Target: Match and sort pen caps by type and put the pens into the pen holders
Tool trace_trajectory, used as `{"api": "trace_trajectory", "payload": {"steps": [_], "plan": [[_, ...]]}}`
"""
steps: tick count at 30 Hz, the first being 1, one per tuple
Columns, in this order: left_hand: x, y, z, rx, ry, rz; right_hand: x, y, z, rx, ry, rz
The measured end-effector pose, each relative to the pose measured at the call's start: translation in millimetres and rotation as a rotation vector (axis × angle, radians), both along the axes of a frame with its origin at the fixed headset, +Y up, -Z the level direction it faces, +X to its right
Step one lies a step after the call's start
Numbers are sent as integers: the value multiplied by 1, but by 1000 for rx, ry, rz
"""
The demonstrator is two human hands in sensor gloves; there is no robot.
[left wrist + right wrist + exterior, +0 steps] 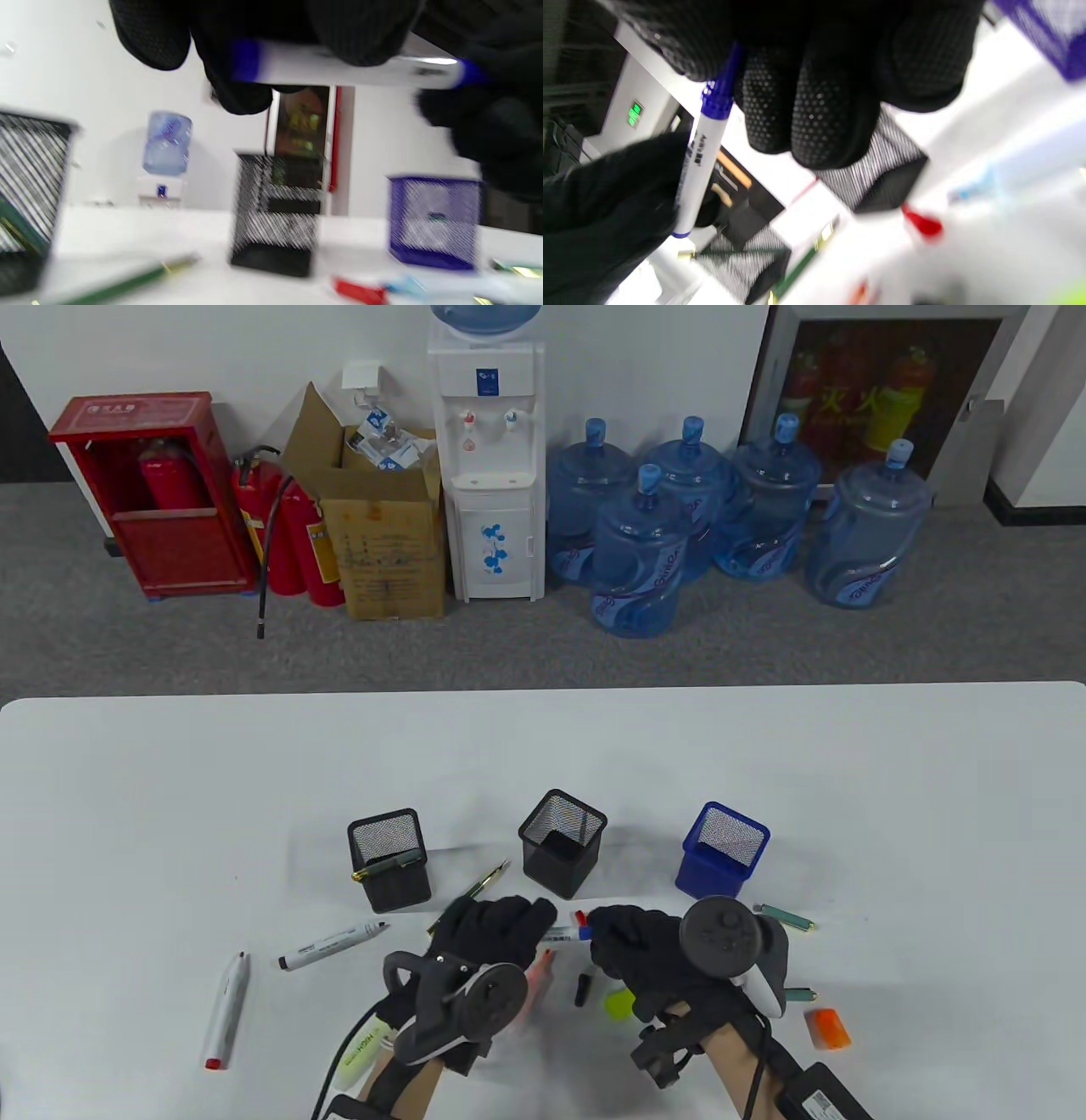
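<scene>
Both hands hold one white pen with blue ends (pixel 567 935) a little above the table, in front of the middle black mesh holder (pixel 562 841). My left hand (pixel 526 923) grips its barrel (pixel 339 67). The fingers of my right hand (pixel 607 931) pinch its blue end (pixel 717 99). A second black holder (pixel 389 858) on the left has a green pen lying across its rim. A blue mesh holder (pixel 723 848) stands on the right. Under the hands lie a red cap (pixel 580 916), a black cap (pixel 583 988) and a yellow-green cap (pixel 619 1003).
Loose on the table are a green pen (pixel 475 891), a white marker (pixel 331 946), a white pen with a red tip (pixel 227 1010), another green pen (pixel 785 916), an orange cap (pixel 827 1027) and a yellow highlighter (pixel 361 1052) by my left wrist.
</scene>
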State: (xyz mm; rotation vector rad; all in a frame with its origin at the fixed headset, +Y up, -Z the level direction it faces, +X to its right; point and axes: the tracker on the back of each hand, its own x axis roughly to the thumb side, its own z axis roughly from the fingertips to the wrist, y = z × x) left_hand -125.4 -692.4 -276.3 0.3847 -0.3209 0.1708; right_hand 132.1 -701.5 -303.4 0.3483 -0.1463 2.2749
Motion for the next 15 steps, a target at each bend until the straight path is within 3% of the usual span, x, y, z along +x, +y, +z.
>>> {"api": "trace_trajectory", "payload": {"steps": [4,8,11,15], "plan": [[-26,13,-2,16,71,147,8,36,-11,139,-114,110],[-29,11,-6,-8,126,113,5,68,-26,285,-202,349],[-26,4,-8,-49,127,76,-12,71,-34,378,-214,563],[-19,-4,-11,-111,118,47,-32,54,-42,422,-182,723]]}}
